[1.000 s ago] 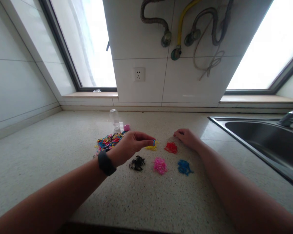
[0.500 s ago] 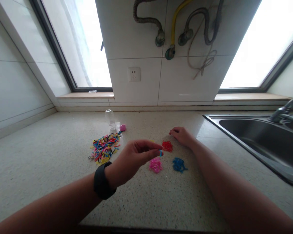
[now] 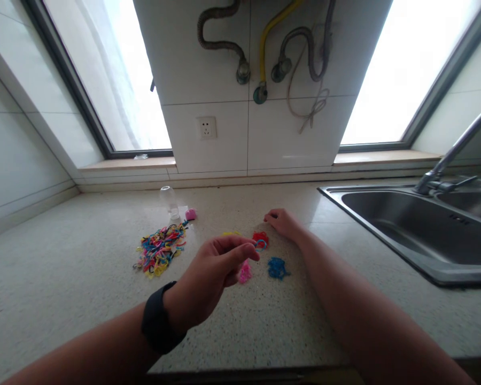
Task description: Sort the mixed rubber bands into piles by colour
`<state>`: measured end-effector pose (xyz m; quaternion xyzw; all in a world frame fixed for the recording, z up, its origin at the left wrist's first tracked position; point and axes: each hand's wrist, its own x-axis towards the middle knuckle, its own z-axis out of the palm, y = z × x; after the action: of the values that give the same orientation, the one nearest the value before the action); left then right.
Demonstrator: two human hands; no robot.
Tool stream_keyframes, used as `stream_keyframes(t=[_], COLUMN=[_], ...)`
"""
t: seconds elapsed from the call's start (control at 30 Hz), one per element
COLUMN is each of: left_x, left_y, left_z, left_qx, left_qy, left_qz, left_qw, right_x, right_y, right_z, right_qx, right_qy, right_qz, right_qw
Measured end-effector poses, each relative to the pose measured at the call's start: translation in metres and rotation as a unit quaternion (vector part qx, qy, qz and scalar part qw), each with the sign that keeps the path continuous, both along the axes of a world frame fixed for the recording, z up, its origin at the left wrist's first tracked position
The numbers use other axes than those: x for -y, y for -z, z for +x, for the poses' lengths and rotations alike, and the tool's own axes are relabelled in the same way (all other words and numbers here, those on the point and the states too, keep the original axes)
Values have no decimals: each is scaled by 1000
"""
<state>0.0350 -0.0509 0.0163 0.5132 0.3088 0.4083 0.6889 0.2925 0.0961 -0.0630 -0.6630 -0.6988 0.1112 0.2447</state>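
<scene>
My left hand [image 3: 214, 270], with a black band on its wrist, pinches a small light-blue rubber band [image 3: 261, 245] between thumb and forefinger. The band shows as an open loop above the counter, overlapping a red pile of rubber bands [image 3: 261, 237]. Beyond the red pile, my right hand [image 3: 282, 221] rests low on the counter, its fingers drawn together; whatever they hold, if anything, is hidden. A blue pile [image 3: 278, 268] lies nearer me. My left hand partly covers a pink pile [image 3: 245, 271] and a yellow pile [image 3: 231, 233].
On the left a heap of mixed-colour rubber bands [image 3: 161, 248] is spread over the counter [image 3: 84, 283]. Behind it are a clear bottle [image 3: 169, 202] and a pink cap [image 3: 191, 214]. A steel sink [image 3: 388, 224] with a faucet [image 3: 433, 179] is at the right.
The view has swung to the right. My left hand has turned a little, and the blue rubber band now shows as a round loop. My right hand keeps its place on the counter.
</scene>
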Motion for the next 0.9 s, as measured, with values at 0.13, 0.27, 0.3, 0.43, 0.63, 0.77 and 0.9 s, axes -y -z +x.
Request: stream_keyframes(t=[0.13,0.27,0.3,0.43,0.63,0.77,0.9], left_x=[8,10,9,3,-16,-26,-32], left_y=[-5,-1,1,4,9,15,28], left_z=[7,8,8,9,17,29,45], left_qx=[22,13,6,-46,-270,-368,-406], left_qy=[1,-10,-12,-16,15,24,23], left_qz=[-34,-39,-37,-4,238,360,420], left_qw=[999,999,999,999,933,857,811], right_x=[2,3,3,4,4,5,7], right_y=[-1,-1,-1,-2,-3,-3,-4], right_z=[-1,-2,-3,-4,-4,-4,-4], right_qx=[3,5,5,6,7,9,19], right_qy=[1,0,3,10,3,5,4], right_qz=[4,0,0,5,4,1,-2], right_qw=[1000,1000,1000,1000,1000,1000,1000])
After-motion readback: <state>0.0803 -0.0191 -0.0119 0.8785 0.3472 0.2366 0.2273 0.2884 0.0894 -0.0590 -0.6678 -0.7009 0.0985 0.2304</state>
